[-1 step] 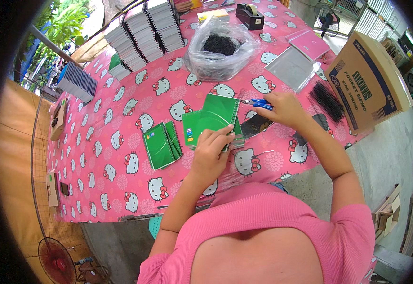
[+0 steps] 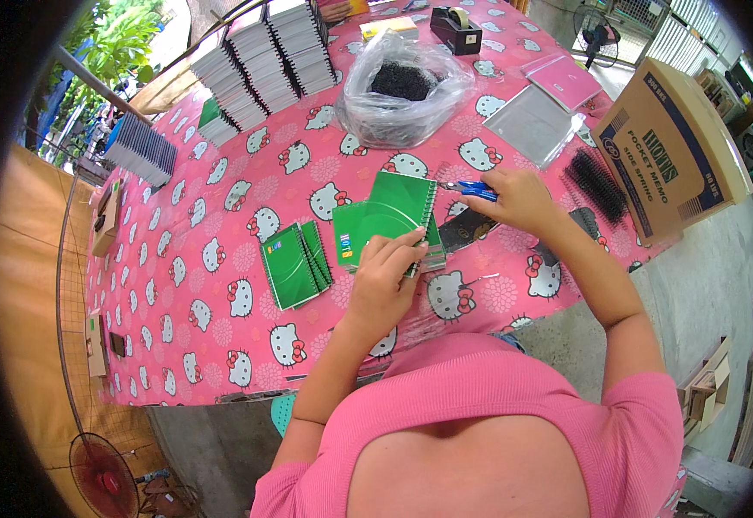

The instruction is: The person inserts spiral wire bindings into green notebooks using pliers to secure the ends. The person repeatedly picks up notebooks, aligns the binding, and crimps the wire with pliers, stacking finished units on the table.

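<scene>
While the left hand [image 2: 385, 269] lay with bent fingers across the near end of a green spiral notebook [image 2: 400, 203], its grip impossible to tell, the right hand [image 2: 516, 198] was closed around blue-handled pliers [image 2: 478, 192], tips near the binding's far end. The notebook partly overlapped another green notebook [image 2: 345, 223]; black coils [image 2: 596, 186] lay to the right.
</scene>
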`<state>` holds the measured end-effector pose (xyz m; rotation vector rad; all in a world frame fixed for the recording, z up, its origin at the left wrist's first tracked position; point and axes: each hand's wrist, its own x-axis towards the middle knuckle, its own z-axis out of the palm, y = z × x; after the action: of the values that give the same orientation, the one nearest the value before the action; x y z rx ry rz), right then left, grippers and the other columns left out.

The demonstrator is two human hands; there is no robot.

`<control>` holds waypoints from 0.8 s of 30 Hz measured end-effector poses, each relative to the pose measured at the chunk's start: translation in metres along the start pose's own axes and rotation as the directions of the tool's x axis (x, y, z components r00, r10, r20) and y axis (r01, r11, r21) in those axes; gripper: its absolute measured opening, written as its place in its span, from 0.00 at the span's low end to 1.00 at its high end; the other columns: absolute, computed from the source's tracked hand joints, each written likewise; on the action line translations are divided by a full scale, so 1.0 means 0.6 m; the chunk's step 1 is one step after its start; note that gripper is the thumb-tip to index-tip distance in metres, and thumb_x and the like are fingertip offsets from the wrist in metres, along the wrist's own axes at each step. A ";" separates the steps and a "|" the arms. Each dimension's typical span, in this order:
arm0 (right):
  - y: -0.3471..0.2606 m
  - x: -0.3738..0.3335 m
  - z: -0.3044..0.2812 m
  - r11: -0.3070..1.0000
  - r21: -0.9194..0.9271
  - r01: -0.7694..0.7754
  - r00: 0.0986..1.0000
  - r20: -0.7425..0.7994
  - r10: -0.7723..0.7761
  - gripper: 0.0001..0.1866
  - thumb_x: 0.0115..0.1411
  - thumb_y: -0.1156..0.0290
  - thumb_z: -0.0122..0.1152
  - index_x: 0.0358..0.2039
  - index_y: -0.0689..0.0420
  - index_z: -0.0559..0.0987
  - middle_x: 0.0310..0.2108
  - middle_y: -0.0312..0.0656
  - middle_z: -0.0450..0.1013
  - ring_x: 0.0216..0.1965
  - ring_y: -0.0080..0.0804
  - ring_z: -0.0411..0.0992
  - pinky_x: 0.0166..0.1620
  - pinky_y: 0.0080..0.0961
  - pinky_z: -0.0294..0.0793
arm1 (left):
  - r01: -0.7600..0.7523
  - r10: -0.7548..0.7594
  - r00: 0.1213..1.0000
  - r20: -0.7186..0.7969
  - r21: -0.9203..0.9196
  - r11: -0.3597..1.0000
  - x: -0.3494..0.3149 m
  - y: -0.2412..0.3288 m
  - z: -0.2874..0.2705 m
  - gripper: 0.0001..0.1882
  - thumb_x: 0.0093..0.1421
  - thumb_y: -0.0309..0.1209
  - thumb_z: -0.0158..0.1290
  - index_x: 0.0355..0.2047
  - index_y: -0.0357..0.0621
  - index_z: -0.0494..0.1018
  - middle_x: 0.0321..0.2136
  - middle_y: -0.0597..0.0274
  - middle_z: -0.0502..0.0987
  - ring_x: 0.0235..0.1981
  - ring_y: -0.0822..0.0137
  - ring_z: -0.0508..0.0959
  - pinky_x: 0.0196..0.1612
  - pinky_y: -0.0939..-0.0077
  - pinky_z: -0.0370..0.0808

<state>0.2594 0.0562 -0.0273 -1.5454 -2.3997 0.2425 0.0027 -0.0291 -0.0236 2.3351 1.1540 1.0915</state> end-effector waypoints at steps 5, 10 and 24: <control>-0.008 -0.009 -0.020 0.993 0.061 0.099 0.975 -0.208 -0.085 0.24 0.52 0.49 0.63 0.38 0.57 0.77 0.34 0.46 0.73 0.35 0.46 0.74 0.37 0.40 0.72 | -0.002 0.002 1.000 -0.015 -0.014 1.000 0.000 0.001 0.001 0.14 0.47 0.19 0.61 0.36 0.39 0.76 0.45 0.57 0.78 0.37 0.58 0.74 0.41 0.69 0.73; -0.019 -0.010 -0.048 0.972 -0.054 0.227 0.932 -0.278 -0.233 0.21 0.52 0.52 0.63 0.41 0.53 0.77 0.37 0.43 0.72 0.39 0.42 0.72 0.41 0.38 0.70 | 0.000 0.000 1.000 -0.019 -0.011 1.000 -0.002 -0.001 0.003 0.14 0.47 0.19 0.60 0.37 0.39 0.76 0.45 0.57 0.78 0.37 0.59 0.74 0.41 0.69 0.73; -0.016 -0.012 -0.014 0.330 0.715 -0.616 0.783 0.601 0.159 0.22 0.62 0.53 0.58 0.39 0.62 0.76 0.35 0.40 0.74 0.36 0.22 0.72 0.35 0.22 0.71 | 0.004 -0.004 1.000 -0.027 -0.001 1.000 -0.003 -0.002 0.004 0.14 0.48 0.18 0.60 0.37 0.39 0.76 0.44 0.56 0.79 0.36 0.58 0.75 0.41 0.70 0.73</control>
<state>0.2569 0.0455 -0.0176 -1.5035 -1.4253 1.8329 0.0031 -0.0295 -0.0270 2.3237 1.1671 1.1248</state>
